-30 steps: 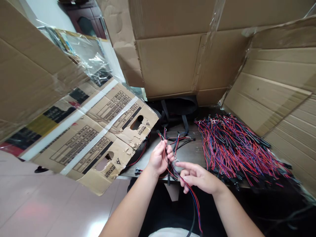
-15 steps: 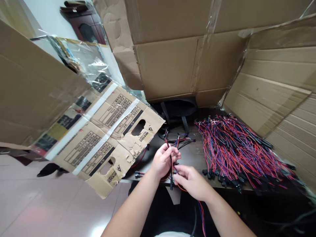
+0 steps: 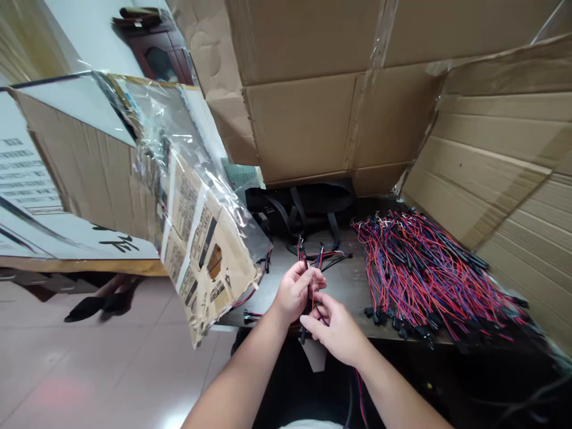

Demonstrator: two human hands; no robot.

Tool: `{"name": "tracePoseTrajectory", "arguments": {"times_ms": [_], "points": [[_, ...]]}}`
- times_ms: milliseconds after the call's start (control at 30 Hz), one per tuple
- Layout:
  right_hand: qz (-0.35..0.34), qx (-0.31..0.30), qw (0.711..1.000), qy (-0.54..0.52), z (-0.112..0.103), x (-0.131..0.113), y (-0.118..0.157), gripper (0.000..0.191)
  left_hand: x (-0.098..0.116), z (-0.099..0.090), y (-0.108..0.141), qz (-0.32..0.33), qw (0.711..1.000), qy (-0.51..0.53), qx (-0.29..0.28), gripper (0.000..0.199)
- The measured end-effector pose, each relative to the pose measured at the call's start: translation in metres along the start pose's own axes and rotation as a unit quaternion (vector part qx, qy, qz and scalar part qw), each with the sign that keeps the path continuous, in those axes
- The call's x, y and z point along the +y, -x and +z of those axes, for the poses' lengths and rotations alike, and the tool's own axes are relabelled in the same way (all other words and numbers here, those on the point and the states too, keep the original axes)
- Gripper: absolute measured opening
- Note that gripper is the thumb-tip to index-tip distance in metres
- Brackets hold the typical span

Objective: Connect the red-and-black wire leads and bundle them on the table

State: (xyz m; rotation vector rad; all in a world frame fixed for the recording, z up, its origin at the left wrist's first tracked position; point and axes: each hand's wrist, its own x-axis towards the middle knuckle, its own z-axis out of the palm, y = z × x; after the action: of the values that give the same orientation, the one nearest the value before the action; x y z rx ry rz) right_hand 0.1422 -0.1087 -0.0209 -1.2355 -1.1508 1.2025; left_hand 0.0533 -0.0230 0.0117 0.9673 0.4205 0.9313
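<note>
Loosely bunched, thin red and black wires sit gripped in the curled left hand; just beside it, the right hand, thumb forward, pinches them.

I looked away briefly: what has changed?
The right hand moved left, closer to the left hand, its outstretched index finger bending in to the wires. The printed cardboard flap swung, showing narrower. The left hand still holds wires; the wire pile stayed put.

The wires look plastic-coated, the bag matt cloth, the table smooth, that torn flap rough cardboard, the floor glossy tile.
</note>
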Motion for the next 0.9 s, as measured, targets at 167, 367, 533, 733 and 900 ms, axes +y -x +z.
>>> {"name": "tracePoseTrajectory", "arguments": {"times_ms": [167, 367, 533, 733, 900], "points": [[0.008, -0.013, 1.000, -0.012, -0.002, 0.000, -0.001, 0.038, 0.000, -0.002, 0.001, 0.001, 1.000, -0.002, -0.016, 0.027], [-0.052, -0.023, 0.998, 0.009, -0.008, -0.001, 0.000, 0.027, -0.001, -0.003, 0.002, 0.021, 0.998, -0.015, -0.053, 0.027], [-0.037, -0.013, 0.999, -0.016, -0.013, -0.006, 0.001, 0.041, -0.003, -0.006, 0.002, 0.009, 0.997, 0.014, -0.080, 0.035], [0.003, 0.057, 0.985, -0.161, -0.063, -0.054, 0.023, 0.043, -0.003, -0.010, 0.000, 0.008, 0.996, 0.036, -0.078, 0.037], [-0.024, 0.095, 0.993, -0.071, -0.128, -0.114, 0.017, 0.039, -0.003, -0.011, -0.001, 0.006, 0.997, 0.034, -0.076, 0.032]]}}
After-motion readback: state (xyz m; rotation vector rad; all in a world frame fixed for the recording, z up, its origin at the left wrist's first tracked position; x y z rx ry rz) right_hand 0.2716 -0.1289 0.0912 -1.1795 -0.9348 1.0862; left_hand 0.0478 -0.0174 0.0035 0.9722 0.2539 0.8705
